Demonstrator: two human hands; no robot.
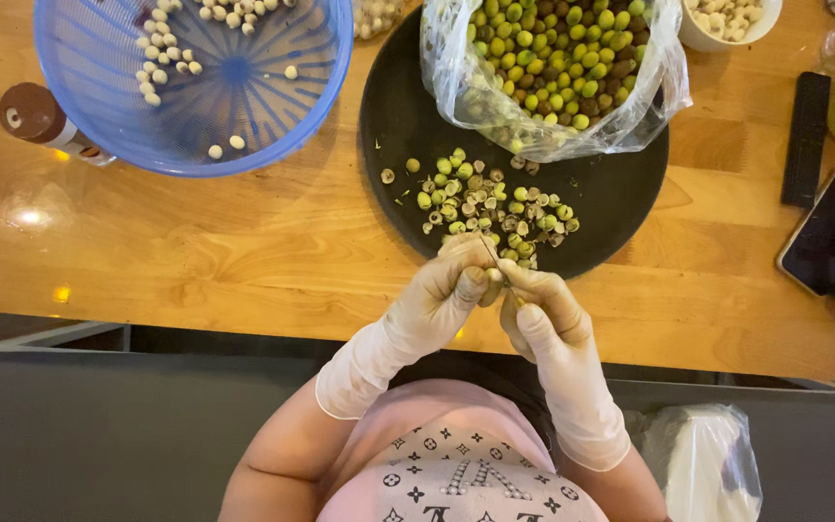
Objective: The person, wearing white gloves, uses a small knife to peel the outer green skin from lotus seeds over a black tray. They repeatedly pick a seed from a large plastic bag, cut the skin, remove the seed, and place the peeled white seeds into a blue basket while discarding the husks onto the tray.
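Both hands wear thin whitish gloves and meet at the near edge of a wooden table [244,242]. My left hand [446,290] pinches a small pale seed [493,286] between its fingertips. My right hand [545,319] holds a thin blade [491,256] against that seed. Just beyond the hands, a heap of green seeds and husks [495,208] lies on a round black tray [398,126]. An open clear plastic bag [553,68] full of green and brown seeds sits on the far part of the tray.
A blue plastic basket [195,77] at the far left holds several peeled white seeds. A brown-capped bottle [36,116] lies beside it. A white bowl [727,24], a dark flat bar [806,135] and a phone [828,232] are at the right. A plastic bag [717,464] is below the table edge.
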